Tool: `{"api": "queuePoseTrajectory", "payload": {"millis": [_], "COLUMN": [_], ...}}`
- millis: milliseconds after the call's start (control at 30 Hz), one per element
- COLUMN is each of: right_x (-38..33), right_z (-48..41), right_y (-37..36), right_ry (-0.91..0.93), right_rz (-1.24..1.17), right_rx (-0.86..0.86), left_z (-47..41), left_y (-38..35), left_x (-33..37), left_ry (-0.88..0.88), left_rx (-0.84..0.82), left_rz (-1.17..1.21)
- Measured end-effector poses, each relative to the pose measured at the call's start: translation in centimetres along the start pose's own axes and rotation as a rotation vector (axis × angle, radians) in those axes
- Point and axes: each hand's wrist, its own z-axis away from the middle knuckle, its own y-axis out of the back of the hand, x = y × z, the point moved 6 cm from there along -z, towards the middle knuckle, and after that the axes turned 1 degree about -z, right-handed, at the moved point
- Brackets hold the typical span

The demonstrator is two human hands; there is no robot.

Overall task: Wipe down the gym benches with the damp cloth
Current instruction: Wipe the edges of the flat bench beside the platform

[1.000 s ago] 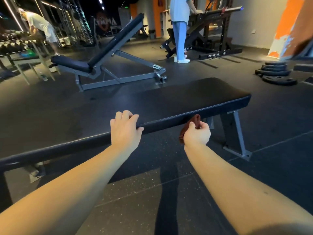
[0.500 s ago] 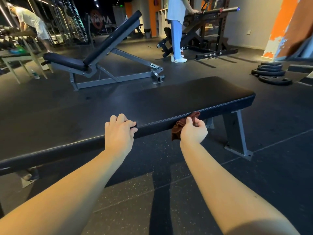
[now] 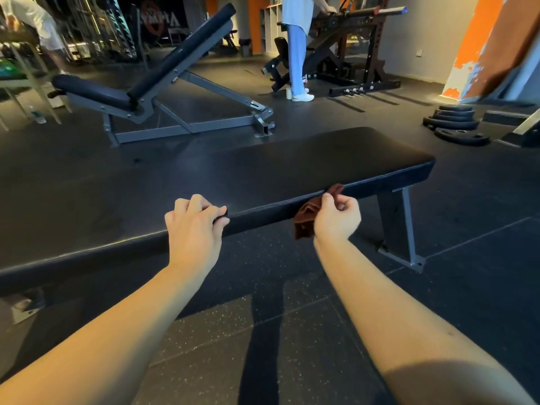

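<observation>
- Cloth: crumpled, reddish-brown, soft folds, bunched against the near edge of the flat bench surface, smooth black padding.
- Right hand pinches the cloth, fingers curled.
- Left hand grips the padded edge, fingers hooked over.

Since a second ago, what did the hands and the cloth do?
The right hand turned at the wrist while rubbing the cloth on the bench's near edge; more cloth now hangs below that edge. The left hand slid slightly left along the edge. Both grips stayed: right on the cloth, left on the bench. The bench did not move.
</observation>
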Motion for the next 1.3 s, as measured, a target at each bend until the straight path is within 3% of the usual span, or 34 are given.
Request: {"api": "queuePoseTrajectory", "payload": {"millis": [167, 333, 400, 600, 733, 1000, 1100, 1167, 1300], "right_x": [1.2, 3.3, 3.0, 0.2, 0.2, 3.9, 2.1, 1.5, 1.6], "right_z": [3.1, 9.4, 9.1, 4.3, 5.8, 13.3, 9.2, 6.6, 7.0], "right_y": [-1.9, -4.9, -4.8, -2.2, -2.6, -7.0, -4.9, -3.5, -3.4], "right_ry": [0.044, 0.050, 0.055, 0.137, 0.175, 0.116, 0.208, 0.170, 0.138], "right_rz": [0.045, 0.168, 0.198, 0.135, 0.073, 0.201, 0.195, 0.161, 0.142], "right_rx": [-0.068, -0.361, -0.400, -0.221, -0.134, -0.458, -0.327, -0.209, -0.138], "left_z": [0.0, 0.0, 0.0, 2.0, 3.2, 3.5, 3.4, 3.2, 3.2], "left_y": [0.0, 0.3, 0.7, 2.7, 2.9, 2.5, 2.4, 2.3, 2.4], "left_x": [0.1, 0.2, 0.1, -4.5, -6.8, -6.8, -7.0, -7.2, -7.0], "left_ry": [-0.002, 0.002, -0.021, 0.055, 0.097, 0.143, 0.116, 0.110, 0.119], "left_rx": [-0.004, -0.021, -0.034, 0.097, 0.139, 0.204, 0.204, 0.191, 0.178], "left_rz": [-0.010, -0.014, -0.005, 0.025, 0.025, 0.060, 0.065, 0.081, 0.108]}}
